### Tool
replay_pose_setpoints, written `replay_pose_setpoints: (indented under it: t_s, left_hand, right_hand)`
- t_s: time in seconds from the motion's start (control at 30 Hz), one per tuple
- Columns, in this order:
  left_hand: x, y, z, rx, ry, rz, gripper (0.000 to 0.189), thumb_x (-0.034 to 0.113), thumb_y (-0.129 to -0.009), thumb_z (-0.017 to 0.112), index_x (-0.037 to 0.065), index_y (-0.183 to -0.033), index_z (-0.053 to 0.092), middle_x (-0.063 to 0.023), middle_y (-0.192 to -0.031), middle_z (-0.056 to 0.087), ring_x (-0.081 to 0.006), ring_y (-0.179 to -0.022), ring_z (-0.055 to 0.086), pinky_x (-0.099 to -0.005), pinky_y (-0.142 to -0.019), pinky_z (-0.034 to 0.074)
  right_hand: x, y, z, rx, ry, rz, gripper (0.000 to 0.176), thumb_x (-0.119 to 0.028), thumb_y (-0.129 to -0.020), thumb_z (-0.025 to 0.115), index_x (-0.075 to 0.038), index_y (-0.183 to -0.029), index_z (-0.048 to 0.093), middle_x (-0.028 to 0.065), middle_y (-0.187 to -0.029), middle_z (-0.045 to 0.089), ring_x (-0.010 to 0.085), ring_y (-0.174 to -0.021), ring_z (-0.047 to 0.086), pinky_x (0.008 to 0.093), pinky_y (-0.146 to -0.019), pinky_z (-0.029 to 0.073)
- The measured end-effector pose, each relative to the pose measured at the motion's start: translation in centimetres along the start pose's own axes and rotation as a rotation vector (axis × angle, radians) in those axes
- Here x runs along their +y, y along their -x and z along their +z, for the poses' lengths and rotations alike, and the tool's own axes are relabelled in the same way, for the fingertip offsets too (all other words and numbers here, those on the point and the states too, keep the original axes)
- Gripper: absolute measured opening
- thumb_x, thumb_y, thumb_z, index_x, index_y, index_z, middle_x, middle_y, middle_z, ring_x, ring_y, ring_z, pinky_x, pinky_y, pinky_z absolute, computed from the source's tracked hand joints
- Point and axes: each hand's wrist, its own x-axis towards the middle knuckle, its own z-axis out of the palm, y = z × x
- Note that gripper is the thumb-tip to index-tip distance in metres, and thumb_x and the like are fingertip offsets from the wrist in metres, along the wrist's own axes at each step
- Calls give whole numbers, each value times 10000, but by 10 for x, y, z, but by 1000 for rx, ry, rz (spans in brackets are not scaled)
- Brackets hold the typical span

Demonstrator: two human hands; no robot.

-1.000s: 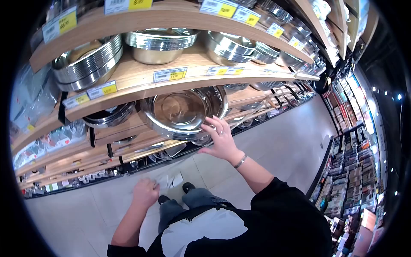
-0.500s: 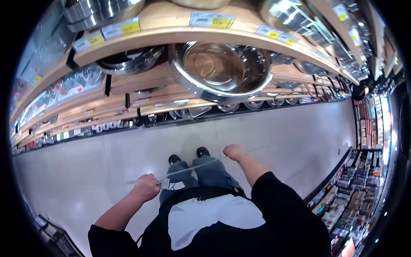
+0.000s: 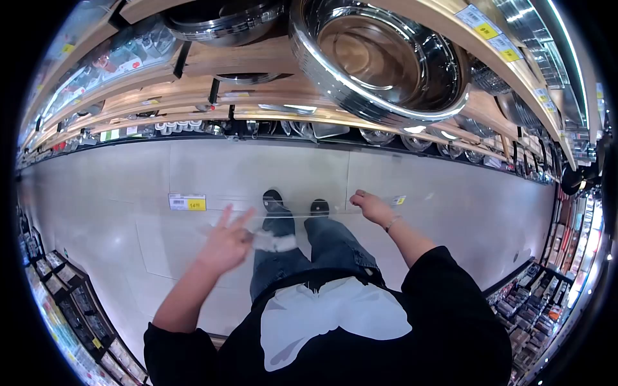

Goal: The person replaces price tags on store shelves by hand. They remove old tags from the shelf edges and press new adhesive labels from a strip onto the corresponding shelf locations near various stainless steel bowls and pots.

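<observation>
Transparent plastic forms the long strip point(image 3: 299, 209) spanning the gap between the two hands, over the legs point(image 3: 338, 244), with the wooden shelves point(image 3: 254, 61) on the far side. The right hand point(image 3: 372, 207) has its fingers drawn together and appears to pinch the strip toward its right end. The left hand point(image 3: 225, 244) spreads two fingers; blur hides the rest, so I cannot tell whether it grips the white slip point(image 3: 275, 242) just to its right.

Good handling here likely means a light, steady pinch at the right, the strip kept level and unbent, and the left fingers close to its edge without jarring the labels.

Counted: two hands, one strip, one slip, two labels, the left label point(image 3: 187, 202) and the right label point(image 3: 399, 200), two dark shoes point(image 3: 273, 197), and one large steel basin point(image 3: 373, 58), possibly nested, far right.
</observation>
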Motion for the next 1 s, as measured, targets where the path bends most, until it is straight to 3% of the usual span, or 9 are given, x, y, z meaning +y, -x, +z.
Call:
replay_pose_setpoints:
  t_s: [0.17,0.23,0.3,0.37,0.5,0.67,0.73,0.93,1.0]
  left_hand:
    - [54,-39,-18,168,305,-32,111,122,-551,635,133,-659,612,-77,-796,587,-244,-986,484,-484,-854,341]
    - [55,-63,-40,280,275,-168,117,148,-565,657,131,-670,608,-98,-852,588,-281,-880,517,-412,-765,415]
    - [38,-86,-52,211,243,-286,109,167,-590,641,107,-676,612,-116,-807,589,-299,-779,535,-364,-690,440]
    - [25,-106,-68,-304,-100,-318,100,169,-591,624,102,-666,619,-113,-719,590,-287,-721,558,-370,-630,451]
    - [42,-116,-39,-585,-275,132,106,146,-571,599,109,-668,623,-90,-664,591,-243,-665,584,-366,-579,457]
    - [127,-148,19,-672,-138,407,104,164,-631,553,95,-681,613,-110,-719,594,-260,-654,578,-364,-536,450]
    - [148,-158,68,-571,523,29,127,156,-624,551,64,-684,614,-144,-722,587,-277,-663,575,-366,-547,454]
    - [174,-217,112,-436,-152,327,116,158,-621,569,59,-676,589,-96,-732,587,-251,-666,570,-338,-570,458]
    - [191,-222,93,-420,-57,321,124,155,-615,573,59,-693,590,-105,-751,582,-252,-672,569,-336,-584,462]
  right_hand:
    - [-35,6,-12,-18,-58,-230,188,-2,-692,418,-48,-850,509,121,-879,503,303,-830,500,354,-708,417]
    - [-92,19,-21,-50,-17,-106,174,-15,-695,431,-43,-846,512,123,-877,508,290,-810,514,349,-708,426]
    - [-122,22,-10,-13,137,-419,121,-31,-689,451,-27,-790,517,127,-879,510,288,-766,533,365,-657,446]
    - [-163,35,-21,-72,222,-530,105,-65,-699,453,-24,-778,508,138,-805,532,301,-714,551,382,-596,456]
    - [-214,51,-15,-218,169,-837,132,-155,-721,453,-28,-754,468,120,-745,516,289,-602,554,376,-522,446]
    - [-240,91,-63,-368,-224,-785,197,-208,-749,460,-33,-823,509,123,-808,546,297,-676,550,372,-586,444]
    - [-233,106,-85,-415,-342,-773,200,-208,-744,470,-32,-828,515,124,-803,549,296,-684,549,370,-595,442]
    - [-206,136,-126,-510,-451,-761,213,-207,-728,502,-27,-840,531,128,-785,556,294,-710,547,364,-621,437]
    - [-203,145,-134,-478,-392,-769,219,-206,-723,512,-26,-844,537,129,-780,559,293,-719,546,362,-630,435]
